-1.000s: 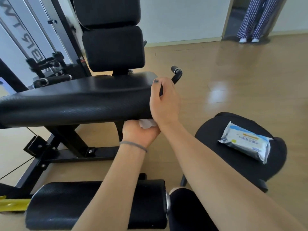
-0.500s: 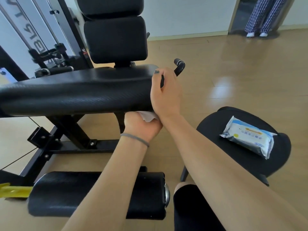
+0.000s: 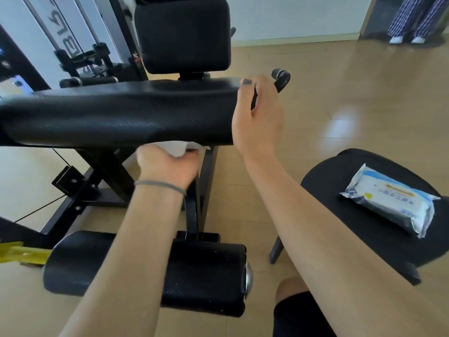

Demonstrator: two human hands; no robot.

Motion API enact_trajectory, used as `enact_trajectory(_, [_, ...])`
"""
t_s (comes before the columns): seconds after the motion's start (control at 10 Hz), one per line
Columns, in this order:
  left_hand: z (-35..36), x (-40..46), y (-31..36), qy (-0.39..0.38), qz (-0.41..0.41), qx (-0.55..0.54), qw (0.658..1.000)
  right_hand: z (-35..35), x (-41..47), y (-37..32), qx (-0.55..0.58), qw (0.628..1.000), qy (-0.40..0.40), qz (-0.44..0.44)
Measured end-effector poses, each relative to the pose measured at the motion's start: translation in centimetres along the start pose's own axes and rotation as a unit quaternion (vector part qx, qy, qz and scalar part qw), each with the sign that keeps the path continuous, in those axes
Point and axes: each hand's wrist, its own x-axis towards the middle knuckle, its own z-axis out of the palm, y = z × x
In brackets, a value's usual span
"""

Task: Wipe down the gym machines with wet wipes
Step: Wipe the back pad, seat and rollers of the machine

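Left hand [image 3: 167, 166] is pressing a white wet wipe [image 3: 178, 146] against the underside of the long black pad [image 3: 116, 113], fingers curled round the wipe; right hand [image 3: 258, 117] is bracing the pad's end, thumb on top, fingers wrapped behind; wipe looks light, limp, damp, so best bunched in the palm; wipes pack [image 3: 391, 203] is lying on the black stool [image 3: 340, 215].
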Motion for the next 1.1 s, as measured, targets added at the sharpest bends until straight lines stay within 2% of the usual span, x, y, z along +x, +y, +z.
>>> enact_trajectory(0.1, [1.6,-2.3,0.1,-0.018,0.076,-0.003,0.997,-0.3,0.0,-0.2,0.023,1.000,-0.015,-0.001])
enact_trajectory(0.2, [2.3,-2.5,-1.8,-0.106,0.006,-0.463,0.880,-1.5,-2.0,0.7,0.097,0.995,-0.029,-0.004])
enact_trajectory(0.3, [3.4,-2.1,-4.9,-0.163,-0.082,-0.669,0.721,-2.8,-8.4,4.3,0.107,0.990,-0.052,0.081])
enact_trajectory(0.4, [5.5,-4.1,-8.4,-0.086,0.033,-0.411,0.907,-3.9,-15.8,8.7,0.079,0.937,-0.178,0.290])
enact_trajectory(0.5, [8.8,-8.4,-12.5,-0.143,0.272,-0.066,0.949,-4.9,-19.5,11.5,0.052,0.858,-0.316,0.401])
enact_trajectory(0.6, [12.0,-12.0,-15.0,-0.189,0.326,0.110,0.919,-5.2,-21.3,12.9,0.064,0.787,-0.370,0.490])
enact_trajectory(0.7, [12.9,-13.7,-14.0,-0.127,0.304,0.088,0.940,-4.9,-22.0,13.4,0.099,0.749,-0.342,0.559])
enact_trajectory(0.8, [14.2,-15.5,-13.1,-0.104,0.357,0.135,0.918,-4.5,-22.1,13.5,0.109,0.744,-0.321,0.575])
enact_trajectory(0.9, [12.7,-15.5,-15.3,-0.115,0.303,0.151,0.934,-4.4,-22.5,13.4,0.103,0.759,-0.307,0.565])
enact_trajectory(1.0, [10.7,-13.0,-19.4,-0.046,0.166,0.134,0.976,-4.5,-22.8,13.2,0.118,0.757,-0.321,0.557])
enact_trajectory(1.1, [11.9,-14.0,-18.1,-0.039,0.138,0.130,0.981,-4.4,-22.6,12.9,0.121,0.754,-0.326,0.557])
